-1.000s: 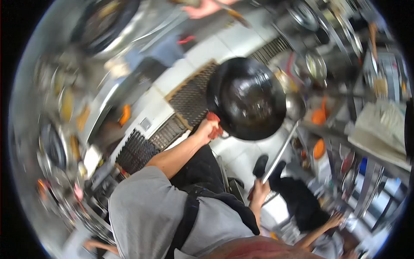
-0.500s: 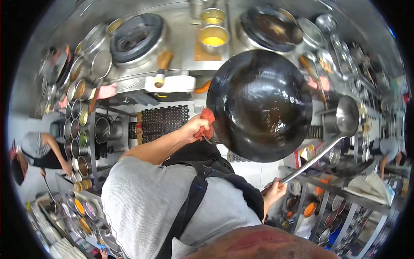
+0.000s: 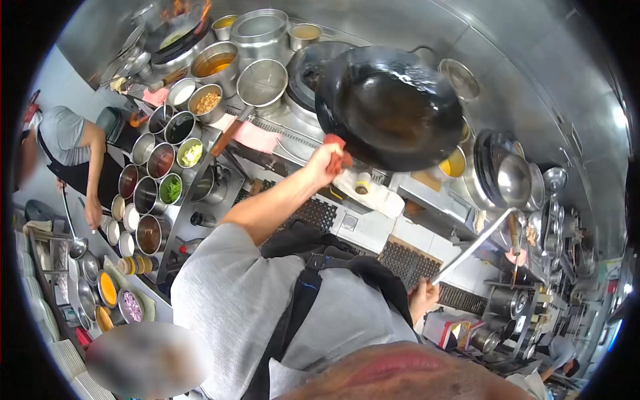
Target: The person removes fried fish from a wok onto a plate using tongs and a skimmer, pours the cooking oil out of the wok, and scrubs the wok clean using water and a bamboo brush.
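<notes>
My left hand (image 3: 325, 162) is closed around a folded red cloth (image 3: 340, 157) and grips the near edge of a large black wok (image 3: 387, 110) through it. The wok is tilted, its dark inside wet and shiny. It hangs partly over a burner ring (image 3: 303, 77) at the back of the range. My right hand (image 3: 423, 299), low on the right, is wrapped round the handle end of a long ladle (image 3: 514, 181). The ladle's steel bowl points away from me, in front of stacked dark woks (image 3: 489, 170).
Left stand several pots of ingredients, among them chopped greens (image 3: 172, 189) and nuts (image 3: 205, 103). A strainer (image 3: 263, 83) lies near the burner. Flames rise from another wok (image 3: 177, 37) at far left. A co-worker (image 3: 77, 143) holds a ladle there. Black mats (image 3: 408, 261) cover part of the floor.
The view has swung round, with the left-hand ingredient pots now nearer. The wok has moved forward and up to the burner. Both hands keep their hold.
</notes>
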Tool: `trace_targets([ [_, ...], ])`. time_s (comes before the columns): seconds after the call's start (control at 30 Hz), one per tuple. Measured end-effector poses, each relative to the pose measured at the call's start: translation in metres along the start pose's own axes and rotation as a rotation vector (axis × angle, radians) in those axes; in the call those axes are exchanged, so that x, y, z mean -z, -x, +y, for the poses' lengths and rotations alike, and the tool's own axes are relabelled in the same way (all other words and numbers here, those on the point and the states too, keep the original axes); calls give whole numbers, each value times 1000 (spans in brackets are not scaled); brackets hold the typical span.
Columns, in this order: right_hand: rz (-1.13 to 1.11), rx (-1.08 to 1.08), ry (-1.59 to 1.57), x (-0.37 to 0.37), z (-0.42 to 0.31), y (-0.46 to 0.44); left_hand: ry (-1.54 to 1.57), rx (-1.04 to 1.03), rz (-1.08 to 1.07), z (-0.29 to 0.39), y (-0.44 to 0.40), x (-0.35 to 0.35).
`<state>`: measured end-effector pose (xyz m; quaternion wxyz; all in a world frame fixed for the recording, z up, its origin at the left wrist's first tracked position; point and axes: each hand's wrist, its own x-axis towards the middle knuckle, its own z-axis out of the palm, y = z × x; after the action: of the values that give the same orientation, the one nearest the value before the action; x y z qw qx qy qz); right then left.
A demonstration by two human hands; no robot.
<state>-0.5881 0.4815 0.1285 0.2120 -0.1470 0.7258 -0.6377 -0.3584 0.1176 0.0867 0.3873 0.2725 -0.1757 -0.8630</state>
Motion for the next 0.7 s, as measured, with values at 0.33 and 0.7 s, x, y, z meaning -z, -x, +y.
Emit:
trace_targets([
  [0.33,-309,-13,122,-137,-19,-30,7,-31,245,117,-149,84],
  [0.7,-559,164,354,-292,-17,-176,-170,-121,554,129,-230,132],
])
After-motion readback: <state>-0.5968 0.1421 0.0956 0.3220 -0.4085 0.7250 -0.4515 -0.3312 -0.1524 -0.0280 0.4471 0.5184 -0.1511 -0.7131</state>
